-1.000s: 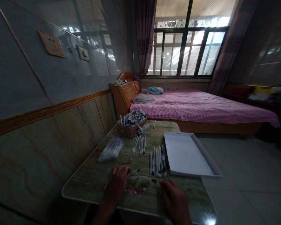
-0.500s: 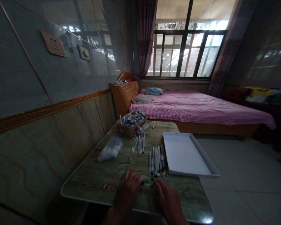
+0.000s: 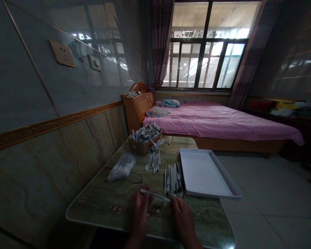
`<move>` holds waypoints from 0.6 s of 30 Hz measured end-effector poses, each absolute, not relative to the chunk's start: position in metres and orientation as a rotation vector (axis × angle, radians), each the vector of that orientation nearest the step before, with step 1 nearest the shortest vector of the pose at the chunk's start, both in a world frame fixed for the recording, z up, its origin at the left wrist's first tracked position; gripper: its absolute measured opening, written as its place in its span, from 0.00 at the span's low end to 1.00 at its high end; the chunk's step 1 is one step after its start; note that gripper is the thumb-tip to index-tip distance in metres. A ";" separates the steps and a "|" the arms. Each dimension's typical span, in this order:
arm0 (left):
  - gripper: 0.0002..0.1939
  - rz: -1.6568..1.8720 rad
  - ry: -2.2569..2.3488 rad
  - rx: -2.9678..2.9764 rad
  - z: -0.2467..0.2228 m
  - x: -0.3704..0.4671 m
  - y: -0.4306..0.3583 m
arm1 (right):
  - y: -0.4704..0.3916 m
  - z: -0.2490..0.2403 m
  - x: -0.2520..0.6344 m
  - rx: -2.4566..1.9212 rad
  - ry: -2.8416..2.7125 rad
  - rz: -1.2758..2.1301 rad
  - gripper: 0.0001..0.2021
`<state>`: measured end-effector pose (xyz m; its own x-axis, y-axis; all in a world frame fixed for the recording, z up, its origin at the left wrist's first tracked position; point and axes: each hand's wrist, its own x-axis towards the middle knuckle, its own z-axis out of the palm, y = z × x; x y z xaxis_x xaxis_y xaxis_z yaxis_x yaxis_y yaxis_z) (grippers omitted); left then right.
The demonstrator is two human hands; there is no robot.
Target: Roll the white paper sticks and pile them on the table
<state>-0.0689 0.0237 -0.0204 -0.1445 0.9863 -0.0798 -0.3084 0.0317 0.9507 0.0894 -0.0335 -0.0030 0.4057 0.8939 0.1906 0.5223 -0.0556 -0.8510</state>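
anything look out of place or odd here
The shallow white rectangular tray overhangs the right edge of the green wood-patterned table. One slim white tube lies alone near the far edge, apart from the others.

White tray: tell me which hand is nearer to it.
Right. The right hand is just off the near left corner of the white tray; the left hand is farther left.

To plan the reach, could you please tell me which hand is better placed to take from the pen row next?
Right, probably: the right hand is nearer the pen row and white tray, the left hand farther off. The right would first need to release the thin pen.
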 end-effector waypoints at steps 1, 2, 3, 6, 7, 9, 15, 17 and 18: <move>0.27 1.358 1.000 0.738 -0.016 -0.064 0.024 | -0.033 -0.003 0.088 -1.714 -1.260 0.479 0.31; 0.26 1.340 0.913 0.626 -0.011 -0.060 0.025 | -0.032 -0.003 0.086 -1.716 -1.272 0.466 0.32; 0.24 1.343 0.853 0.528 -0.006 -0.056 0.027 | -0.032 -0.003 0.085 -1.719 -1.280 0.453 0.32; 0.17 1.323 0.795 0.404 0.004 -0.049 0.032 | -0.032 -0.007 0.084 -1.739 -1.284 0.433 0.32; 0.15 1.314 0.801 0.411 0.005 -0.048 0.033 | -0.032 -0.009 0.084 -1.749 -1.281 0.435 0.32; 0.13 1.322 0.812 0.439 0.004 -0.046 0.033 | -0.034 -0.011 0.083 -1.766 -1.263 0.442 0.30; 0.14 1.396 0.804 0.397 -0.004 -0.045 0.031 | -0.039 -0.004 0.081 -1.652 -1.244 0.559 0.21; 0.12 1.417 0.821 0.379 -0.005 -0.046 0.032 | -0.039 -0.002 0.081 -1.606 -1.243 0.599 0.20; 0.11 1.422 0.832 0.369 -0.006 -0.046 0.032 | -0.038 -0.002 0.081 -1.597 -1.242 0.595 0.20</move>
<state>-0.0464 0.0319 -0.0055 -0.0643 0.9567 -0.2839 -0.7162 0.1538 0.6807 0.0813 -0.0381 -0.0016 0.3547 0.9170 0.1824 0.4327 0.0119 -0.9015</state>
